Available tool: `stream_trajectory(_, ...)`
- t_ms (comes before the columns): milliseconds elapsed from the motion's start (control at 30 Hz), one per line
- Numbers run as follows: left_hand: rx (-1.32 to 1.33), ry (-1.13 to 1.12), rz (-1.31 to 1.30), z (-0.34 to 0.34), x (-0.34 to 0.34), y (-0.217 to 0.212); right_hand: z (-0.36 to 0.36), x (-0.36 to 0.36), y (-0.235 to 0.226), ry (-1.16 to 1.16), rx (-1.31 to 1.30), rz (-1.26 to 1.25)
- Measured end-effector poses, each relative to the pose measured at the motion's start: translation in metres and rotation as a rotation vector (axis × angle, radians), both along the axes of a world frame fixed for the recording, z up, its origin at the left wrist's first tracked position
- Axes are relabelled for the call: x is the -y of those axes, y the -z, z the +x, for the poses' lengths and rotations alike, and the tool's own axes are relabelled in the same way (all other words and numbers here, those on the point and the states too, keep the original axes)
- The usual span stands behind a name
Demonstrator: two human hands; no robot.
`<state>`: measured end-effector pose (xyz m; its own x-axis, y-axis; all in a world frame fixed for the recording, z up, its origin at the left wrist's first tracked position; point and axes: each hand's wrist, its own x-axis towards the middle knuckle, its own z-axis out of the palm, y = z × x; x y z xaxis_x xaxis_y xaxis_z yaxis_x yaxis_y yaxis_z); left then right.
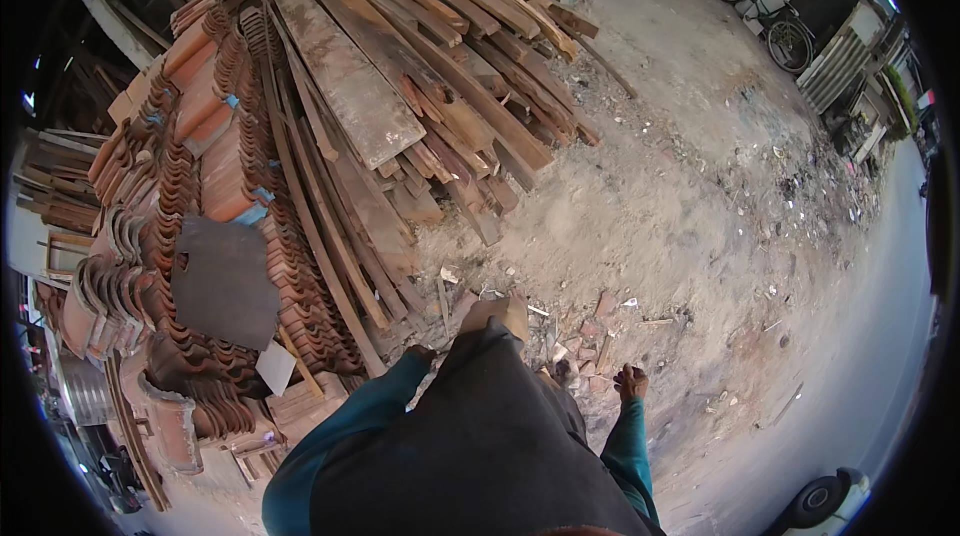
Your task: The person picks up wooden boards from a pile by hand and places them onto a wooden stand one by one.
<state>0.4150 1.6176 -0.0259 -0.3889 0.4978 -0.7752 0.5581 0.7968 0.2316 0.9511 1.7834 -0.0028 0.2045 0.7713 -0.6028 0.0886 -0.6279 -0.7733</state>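
While we stand on gritty dirt, our left hand hides behind a dark sheet, its fingers unreadable; our right hand hangs loosely curled. Rough planks and ribbed clay tiles lie beyond.

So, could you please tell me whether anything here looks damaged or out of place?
Yes: broken brick and tile fragments lie scattered on the dirt just beyond the right hand. The wooden planks are piled unevenly, with ragged ends sticking out, beside the stacked roof tiles.
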Motion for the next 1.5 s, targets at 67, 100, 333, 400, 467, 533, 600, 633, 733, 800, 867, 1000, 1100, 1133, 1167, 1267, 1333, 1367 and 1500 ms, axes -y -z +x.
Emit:
stream_trajectory(67,0.078,-0.089,0.097,0.002,-0.012,0.023,-0.023,-0.060,-0.025,-0.039,-0.026,0.052)
stream_trajectory(100,0.096,-0.089,0.098,0.009,-0.033,0.020,-0.034,-0.086,-0.036,-0.049,-0.028,0.069)
stream_trajectory(333,0.095,0.214,0.212,-0.024,-0.148,0.098,-0.096,-0.243,-0.051,-0.230,-0.089,0.023)
stream_trajectory(400,-0.006,0.316,0.221,-0.022,-0.215,0.064,-0.109,-0.279,-0.055,-0.365,-0.041,-0.047)
stream_trajectory(467,0.180,-0.128,0.412,-0.021,-0.272,0.035,-0.129,-0.322,-0.058,-0.375,-0.028,-0.007)
stream_trajectory(533,0.240,-0.195,0.483,-0.036,-0.274,0.047,-0.163,-0.364,-0.073,-0.422,-0.057,0.105)
stream_trajectory(600,0.463,-0.292,0.248,-0.039,-0.332,0.001,-0.173,-0.405,-0.087,-0.528,-0.002,0.076)
stream_trajectory(633,0.465,-0.281,0.240,-0.040,-0.345,-0.020,-0.177,-0.426,-0.094,-0.565,-0.002,0.071)
stream_trajectory(733,0.489,-0.696,0.540,-0.041,-0.356,-0.045,-0.207,-0.497,-0.102,-0.619,0.063,0.114)
stream_trajectory(800,0.557,-1.126,0.626,-0.047,-0.322,-0.023,-0.252,-0.542,-0.108,-0.758,0.113,0.190)
stream_trajectory(867,0.742,-1.419,0.603,-0.048,-0.242,0.014,-0.324,-0.571,-0.125,-0.890,0.064,0.197)
stream_trajectory(1000,0.590,-1.566,0.616,0.020,-0.171,0.010,-0.387,-0.675,-0.073,-1.008,0.053,0.403)
stream_trajectory(1100,0.146,-1.818,0.350,0.108,-0.145,-0.018,-0.474,-0.699,-0.136,-1.057,0.431,0.673)
stream_trajectory(1133,0.141,-1.881,0.360,0.127,-0.150,-0.029,-0.490,-0.720,-0.141,-1.071,0.421,0.686)
stream_trajectory(1167,0.132,-1.942,0.364,0.142,-0.159,-0.040,-0.506,-0.743,-0.142,-1.007,0.501,0.813)
stream_trajectory(1267,0.007,-1.393,0.054,0.191,-0.190,-0.055,-0.561,-0.798,-0.179,-0.989,0.556,0.903)
stream_trajectory(1333,-0.050,-0.762,-0.127,0.207,-0.236,-0.057,-0.579,-0.830,-0.178,-1.011,0.595,0.892)
stream_trajectory(1367,-0.031,-0.887,-0.010,0.229,-0.244,-0.038,-0.600,-0.832,-0.183,-1.031,0.568,0.892)
stream_trajectory(1500,-0.007,-1.165,0.296,0.249,-0.315,-0.017,-0.636,-0.849,-0.183,-1.249,0.701,0.609)
